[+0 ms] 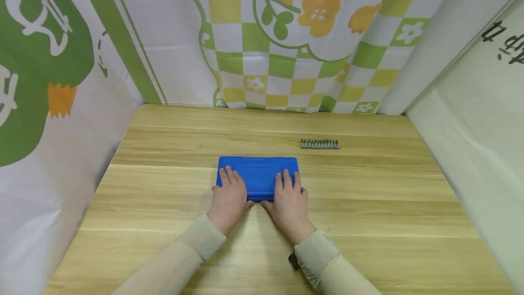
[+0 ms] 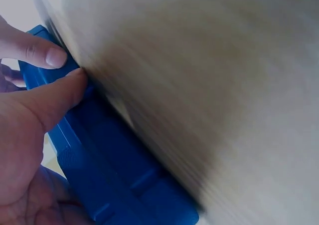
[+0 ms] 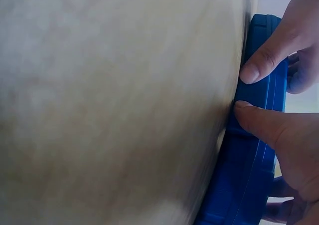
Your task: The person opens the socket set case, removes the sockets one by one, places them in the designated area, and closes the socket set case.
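A flat blue plastic case (image 1: 258, 173) lies shut on the wooden table (image 1: 368, 204), near the middle. My left hand (image 1: 229, 195) grips the case's near left corner, with fingers on the lid and the thumb at the front edge. My right hand (image 1: 289, 198) grips the near right corner the same way. In the left wrist view my left hand (image 2: 65, 68) pinches the case's (image 2: 124, 175) front edge between thumb and forefinger. The right wrist view shows my right hand (image 3: 245, 90) pinching the case (image 3: 249, 175) likewise.
A short row of several small metal bits (image 1: 320, 144) lies on the table behind and to the right of the case. Patterned cloth walls (image 1: 286, 35) close in the back and both sides of the table.
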